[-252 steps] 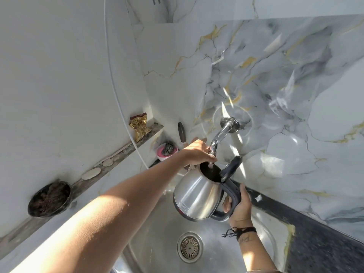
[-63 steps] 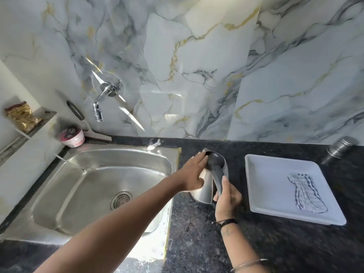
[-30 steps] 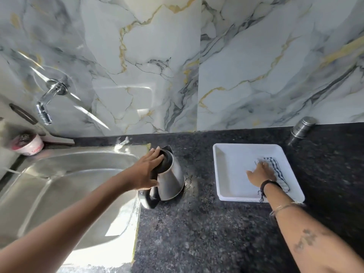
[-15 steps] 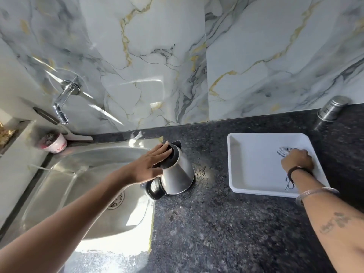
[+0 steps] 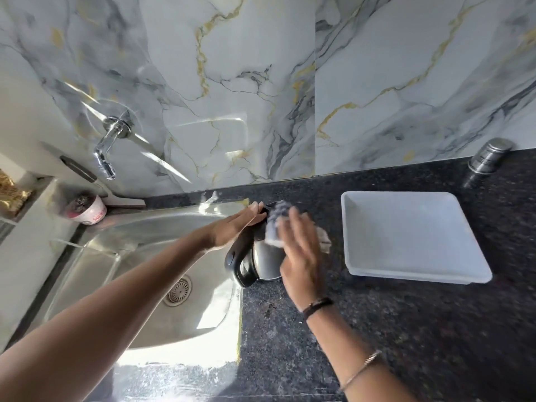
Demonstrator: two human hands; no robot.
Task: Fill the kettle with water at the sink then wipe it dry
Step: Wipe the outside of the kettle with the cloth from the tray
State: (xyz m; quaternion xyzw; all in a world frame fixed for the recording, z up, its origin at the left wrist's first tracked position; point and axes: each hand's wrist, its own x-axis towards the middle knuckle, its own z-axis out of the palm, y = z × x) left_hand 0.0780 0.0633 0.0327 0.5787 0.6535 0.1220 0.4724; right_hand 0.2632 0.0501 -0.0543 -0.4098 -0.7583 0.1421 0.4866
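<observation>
The steel kettle point(image 5: 265, 261) with a black handle stands upright on the dark counter, just right of the sink point(image 5: 139, 256). My left hand point(image 5: 232, 229) lies flat on its lid, fingers stretched out. My right hand point(image 5: 300, 253), blurred by motion, presses a checked cloth point(image 5: 275, 224) against the kettle's right side and top. The cloth hides part of the kettle's body. The tap point(image 5: 108, 149) on the marble wall is not running.
A white tray point(image 5: 412, 236) lies on the counter point(image 5: 377, 329) to the right, with a small steel container point(image 5: 487, 156) behind it by the wall. A pink-and-white cup point(image 5: 87, 208) and a scraper sit at the sink's back left corner.
My right hand has lifted the cloth out of the white tray and carried it left onto the kettle. The left hand stays on the lid; the kettle has not moved.
</observation>
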